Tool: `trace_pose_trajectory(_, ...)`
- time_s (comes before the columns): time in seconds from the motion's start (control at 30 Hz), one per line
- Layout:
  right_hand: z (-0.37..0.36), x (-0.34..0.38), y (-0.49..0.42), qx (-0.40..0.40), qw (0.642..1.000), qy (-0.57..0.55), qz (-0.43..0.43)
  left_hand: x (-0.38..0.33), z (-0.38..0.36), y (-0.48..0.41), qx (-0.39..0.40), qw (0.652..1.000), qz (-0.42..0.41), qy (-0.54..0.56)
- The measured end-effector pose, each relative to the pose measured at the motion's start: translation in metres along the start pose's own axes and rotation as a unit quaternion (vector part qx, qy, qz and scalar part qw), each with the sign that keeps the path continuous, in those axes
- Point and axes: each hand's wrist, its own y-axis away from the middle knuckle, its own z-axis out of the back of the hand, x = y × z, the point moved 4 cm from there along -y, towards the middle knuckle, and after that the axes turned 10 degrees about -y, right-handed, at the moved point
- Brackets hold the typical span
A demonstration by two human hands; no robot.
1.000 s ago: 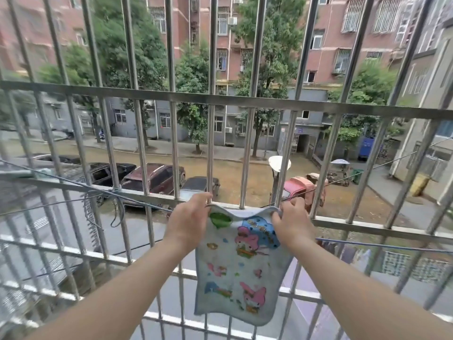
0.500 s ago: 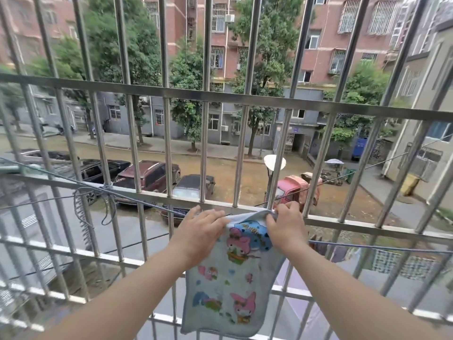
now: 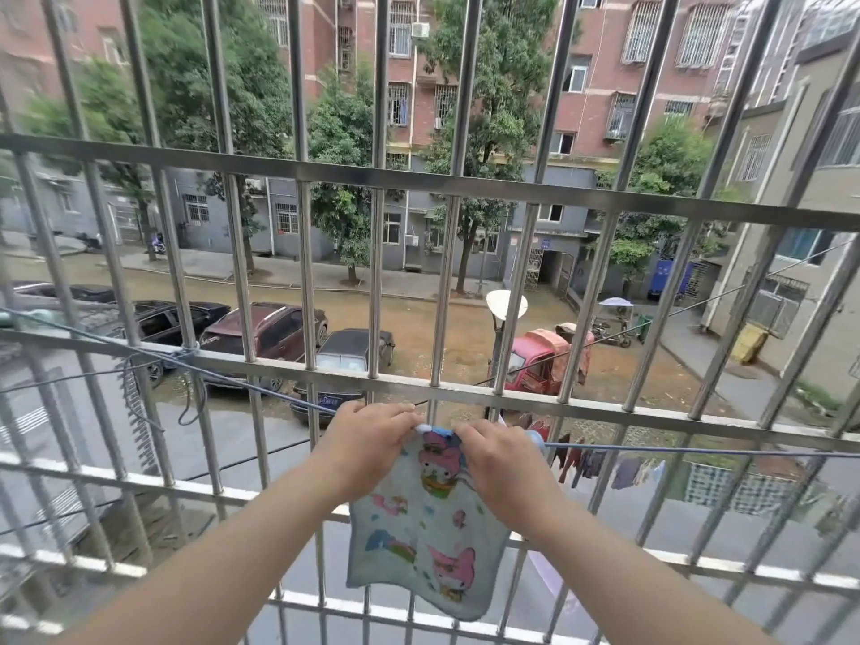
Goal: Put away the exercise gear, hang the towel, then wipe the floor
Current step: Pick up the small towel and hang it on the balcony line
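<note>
Now the left hand (image 3: 367, 442) and right hand (image 3: 495, 458) pinch the towel (image 3: 426, 533) by its top edge at the blue line (image 3: 698, 451) — best spread flat and draped evenly, lest it slip.

View through a steel grille (image 3: 419, 181) of upright bars and flat cross rails onto a courtyard of wet, sandy ground. Three cars stood parked side by side at lower left: a black car (image 3: 177, 318), a maroon car (image 3: 274, 330) and a dark sedan (image 3: 349, 353). A red three-wheeler (image 3: 535, 360) stood to their right, just beyond a white-headed lamp (image 3: 506, 304). Trees (image 3: 502, 86) lined the far pavement before a low grey building (image 3: 279, 211), with a tall brick block (image 3: 600, 53) behind. At right were a pale umbrella (image 3: 615, 302), a blue gate (image 3: 663, 279) and a yellow bin (image 3: 748, 343). Laundry (image 3: 600, 460) hung below the grille.
</note>
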Motion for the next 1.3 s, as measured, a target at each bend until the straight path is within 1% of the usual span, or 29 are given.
trace_pose_trajectory(0.1, 0.005, -0.002, -0.001, -0.009, 0.999, -0.027, -0.032, 0.003, 0.013, -0.002, 0.018, 1.0, -0.015, 0.02)
trace_pose_trajectory(0.17, 0.012, -0.001, -0.006, -0.029, 0.994, -0.086, -0.067, 0.007, 0.02, -0.003, 0.029, 0.998, 0.011, 0.062)
trace_pose_trajectory(0.23, 0.019, -0.001, -0.011, -0.052, 0.976, -0.174, -0.123, 0.012, 0.027, -0.003, 0.016, 0.993, 0.052, 0.109)
trace_pose_trajectory(0.27, 0.024, -0.001, -0.013, -0.062, 0.968, -0.198, -0.142, 0.014, 0.031, -0.004, 0.009, 0.99, 0.066, 0.122)
trace_pose_trajectory(0.33, 0.032, 0.002, -0.02, -0.068, 0.964, -0.204, -0.159, 0.013, 0.042, -0.006, -0.002, 0.989, 0.075, 0.124)
trace_pose_trajectory(0.43, 0.042, 0.004, -0.035, -0.067, 0.959, -0.205, -0.182, 0.011, 0.054, -0.011, 0.01, 0.986, 0.104, 0.131)
trace_pose_trajectory(0.47, 0.043, 0.001, -0.039, -0.052, 0.956, -0.206, -0.203, 0.011, 0.056, -0.013, 0.025, 0.982, 0.122, 0.139)
trace_pose_trajectory(0.53, 0.037, -0.009, -0.043, 0.03, 0.948, -0.189, -0.254, 0.012, 0.055, -0.012, 0.074, 0.978, 0.133, 0.144)
trace_pose_trajectory(0.6, 0.026, -0.016, -0.035, 0.131, 0.936, -0.157, -0.287, 0.009, 0.053, -0.005, 0.139, 0.979, 0.103, 0.104)
trace_pose_trajectory(0.63, 0.024, -0.018, -0.03, 0.155, 0.933, -0.144, -0.291, 0.01, 0.05, -0.001, 0.154, 0.979, 0.098, 0.097)
trace_pose_trajectory(0.67, 0.023, -0.019, -0.025, 0.156, 0.936, -0.137, -0.284, 0.011, 0.048, 0.003, 0.156, 0.978, 0.093, 0.105)
trace_pose_trajectory(0.7, 0.025, -0.017, -0.02, 0.136, 0.944, -0.138, -0.267, 0.012, 0.045, 0.006, 0.143, 0.979, 0.086, 0.116)
trace_pose_trajectory(0.77, 0.032, -0.012, -0.013, 0.089, 0.965, -0.132, -0.211, 0.013, 0.044, 0.012, 0.111, 0.985, 0.052, 0.121)
trace_pose_trajectory(0.83, 0.035, -0.004, -0.007, 0.073, 0.981, -0.104, -0.15, 0.012, 0.044, 0.018, 0.094, 0.987, 0.016, 0.129)
trace_pose_trajectory(0.97, 0.036, -0.001, 0.005, 0.05, 0.98, -0.14, -0.133, 0.014, 0.043, 0.031, 0.095, 0.985, -0.029, 0.144)
trace_pose_trajectory(1.03, 0.042, 0.002, 0.011, 0.017, 0.987, -0.14, -0.082, 0.018, 0.04, 0.033, 0.103, 0.977, -0.016, 0.188)
trace_pose_trajectory(1.1, 0.048, 0.005, 0.014, -0.011, 0.993, -0.113, -0.02, 0.022, 0.039, 0.032, 0.11, 0.964, 0.009, 0.24)
trace_pose_trajectory(1.13, 0.05, 0.006, 0.016, -0.015, 0.995, -0.102, -0.001, 0.023, 0.039, 0.031, 0.113, 0.962, 0.022, 0.249)
trace_pose_trajectory(1.23, 0.052, 0.009, 0.018, -0.006, 0.997, -0.076, 0.02, 0.023, 0.042, 0.026, 0.106, 0.962, 0.066, 0.242)
trace_pose_trajectory(1.3, 0.048, 0.008, 0.02, 0.004, 0.997, -0.079, 0.006, 0.021, 0.044, 0.024, 0.113, 0.963, 0.083, 0.23)
